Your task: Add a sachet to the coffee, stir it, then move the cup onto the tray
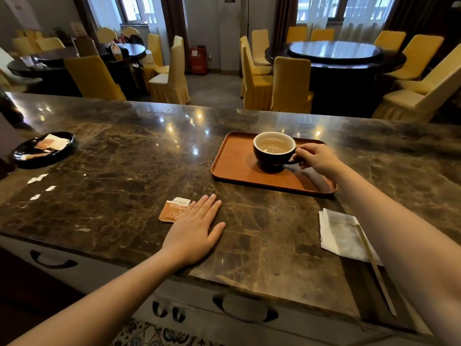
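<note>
Cup [274, 151] sits on the orange tray [232, 168], toward its far edge; coffee inside looks pale and milky. Right hand [315, 158] pinches the cup handle. Left hand [194, 231] lies flat and released on the counter [112, 171], covering a corner of a torn sachet [172, 211] near the front edge. Stirrer [374, 268] rests on a napkin [339, 236], front right. Judgement: sachet added, stirring probably done, cup placed; only letting go remains.

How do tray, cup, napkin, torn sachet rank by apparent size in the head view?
1. tray
2. napkin, though it lies nearer the camera, so this place is unsure
3. cup
4. torn sachet
</note>
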Demonstrator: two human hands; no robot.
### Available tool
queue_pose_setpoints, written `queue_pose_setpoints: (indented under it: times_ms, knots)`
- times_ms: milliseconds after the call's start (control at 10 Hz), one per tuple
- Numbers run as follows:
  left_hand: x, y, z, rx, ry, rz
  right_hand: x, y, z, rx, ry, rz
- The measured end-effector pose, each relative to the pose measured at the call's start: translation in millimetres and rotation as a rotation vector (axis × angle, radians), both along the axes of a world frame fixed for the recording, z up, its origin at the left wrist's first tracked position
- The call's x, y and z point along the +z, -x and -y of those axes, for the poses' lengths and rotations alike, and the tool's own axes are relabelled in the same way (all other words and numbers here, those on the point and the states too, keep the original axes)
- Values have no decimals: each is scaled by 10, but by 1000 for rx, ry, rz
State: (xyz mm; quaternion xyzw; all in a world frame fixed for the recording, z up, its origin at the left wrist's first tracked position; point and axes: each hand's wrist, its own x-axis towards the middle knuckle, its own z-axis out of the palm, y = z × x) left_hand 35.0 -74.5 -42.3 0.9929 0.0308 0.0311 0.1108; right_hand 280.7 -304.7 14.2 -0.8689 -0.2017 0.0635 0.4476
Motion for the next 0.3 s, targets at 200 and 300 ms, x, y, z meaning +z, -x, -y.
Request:
queue_pose_setpoints:
  times_ms: [200, 300]
  knots:
    - [-3, 0, 13, 5, 20, 29, -60, 55, 0, -35, -115, -100]
    - [30, 21, 38, 20, 51, 58, -73, 130, 16, -127, -157, -110]
